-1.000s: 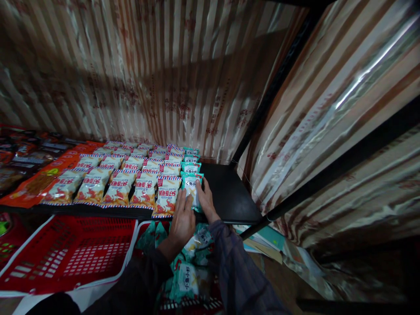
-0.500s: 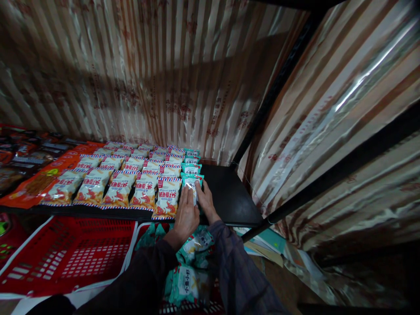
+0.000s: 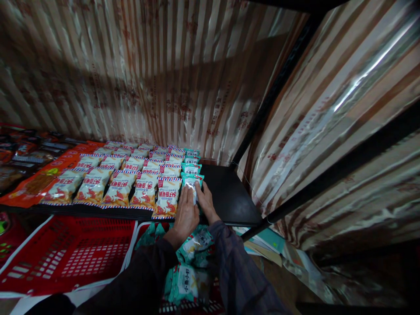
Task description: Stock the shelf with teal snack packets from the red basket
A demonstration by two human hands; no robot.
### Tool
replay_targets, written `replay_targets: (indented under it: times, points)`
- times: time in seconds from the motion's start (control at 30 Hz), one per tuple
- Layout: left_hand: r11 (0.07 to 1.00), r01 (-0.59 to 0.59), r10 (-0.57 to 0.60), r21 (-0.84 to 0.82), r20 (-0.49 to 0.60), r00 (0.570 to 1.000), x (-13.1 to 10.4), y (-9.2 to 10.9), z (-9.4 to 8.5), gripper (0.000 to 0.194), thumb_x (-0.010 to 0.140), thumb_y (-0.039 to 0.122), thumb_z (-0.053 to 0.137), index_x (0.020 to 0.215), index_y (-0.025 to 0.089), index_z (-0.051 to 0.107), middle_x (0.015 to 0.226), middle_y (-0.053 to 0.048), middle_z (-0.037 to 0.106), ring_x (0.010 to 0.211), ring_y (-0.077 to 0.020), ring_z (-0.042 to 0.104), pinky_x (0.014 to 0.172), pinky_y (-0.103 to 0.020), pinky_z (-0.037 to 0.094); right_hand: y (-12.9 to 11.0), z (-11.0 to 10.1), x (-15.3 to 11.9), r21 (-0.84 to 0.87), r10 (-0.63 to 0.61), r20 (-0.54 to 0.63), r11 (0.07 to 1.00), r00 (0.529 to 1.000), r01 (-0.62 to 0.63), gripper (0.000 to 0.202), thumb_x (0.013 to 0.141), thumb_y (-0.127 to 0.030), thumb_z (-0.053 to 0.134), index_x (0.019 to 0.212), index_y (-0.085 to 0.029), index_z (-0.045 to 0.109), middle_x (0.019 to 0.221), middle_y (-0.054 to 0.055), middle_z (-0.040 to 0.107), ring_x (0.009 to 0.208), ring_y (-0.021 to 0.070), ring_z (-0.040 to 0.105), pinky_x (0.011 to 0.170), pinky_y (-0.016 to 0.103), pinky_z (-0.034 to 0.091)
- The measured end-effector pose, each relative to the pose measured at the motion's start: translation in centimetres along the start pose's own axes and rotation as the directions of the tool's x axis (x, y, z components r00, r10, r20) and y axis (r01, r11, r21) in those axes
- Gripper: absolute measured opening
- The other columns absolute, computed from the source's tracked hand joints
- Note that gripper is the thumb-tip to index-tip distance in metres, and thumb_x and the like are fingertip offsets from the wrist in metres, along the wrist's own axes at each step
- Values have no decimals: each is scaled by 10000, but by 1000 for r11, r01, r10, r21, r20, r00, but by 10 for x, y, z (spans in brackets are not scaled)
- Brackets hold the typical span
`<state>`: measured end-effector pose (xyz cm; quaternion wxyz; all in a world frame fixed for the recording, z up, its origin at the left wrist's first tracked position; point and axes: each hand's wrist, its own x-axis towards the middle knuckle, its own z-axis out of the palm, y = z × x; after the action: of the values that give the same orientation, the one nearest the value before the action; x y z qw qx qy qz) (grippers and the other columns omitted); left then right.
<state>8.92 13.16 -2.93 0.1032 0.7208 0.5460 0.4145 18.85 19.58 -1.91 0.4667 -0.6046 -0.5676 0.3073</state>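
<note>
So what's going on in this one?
A person has both hands on the front green snack bag of a column on a black shelf. The left hand lies over its front, fingers extended, while the right hand is at its right edge. To the left of that column are rows of white-and-red snack bags. Below the shelf, more green bags lie in a red basket, partly hidden by the arms.
</note>
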Motion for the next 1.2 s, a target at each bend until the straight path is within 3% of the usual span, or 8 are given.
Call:
replay_targets:
  times: [0.13,0.3,0.53,0.7,0.9,1.2]
  points:
    - [999,-35,36,37,-14,999,-5,2,-4,593,805,91,376,1390,21,306,1489,-213,272,1410,-278,165,1120,-488,296,-1,-1,-1,-1,23,0,1000,1000,-23,534,828,-606,441,1186,-236,581,1093,56,676,996,225,614,901,347,448]
    - [981,-97,111,170,-76,991,-27,1,-23,505,823,100,395,1326,75,434,1506,-164,263,1425,-294,39,1122,-531,244,-3,-2,-10,-34,64,-37,997,997,-65,652,834,-600,438,1357,-211,432,1282,101,576,1175,256,532,994,386,393]
    - [933,5,74,359,-206,976,-45,-19,-43,511,863,263,472,1359,141,436,1507,-154,265,1419,-344,59,1099,-573,205,-7,-1,-25,-93,-33,-34,995,999,30,716,843,-569,430,1429,-176,306,1403,122,457,1277,258,446,1061,396,330]
    - [919,57,32,389,-218,975,-40,-31,-42,594,850,347,507,1398,156,382,1523,-167,208,1411,-353,113,1081,-545,253,-5,2,-23,-107,4,-33,994,999,-7,769,838,-585,418,1456,-165,231,1443,130,401,1305,267,413,1068,403,318]
    - [921,34,64,388,-237,969,-37,-39,-37,602,852,302,499,1403,110,350,1506,-219,221,1402,-340,171,1067,-527,284,-5,2,-23,-144,51,-32,988,998,-55,745,842,-593,411,1452,-197,250,1367,120,498,1229,276,494,1016,412,371]
    - [922,38,76,385,-275,958,-24,-46,-36,557,875,244,466,1393,79,345,1509,-228,201,1418,-320,97,1076,-499,288,-7,2,-24,-198,46,-26,979,999,-50,708,862,-580,378,1446,-196,264,1341,119,522,1210,271,511,1007,401,379]
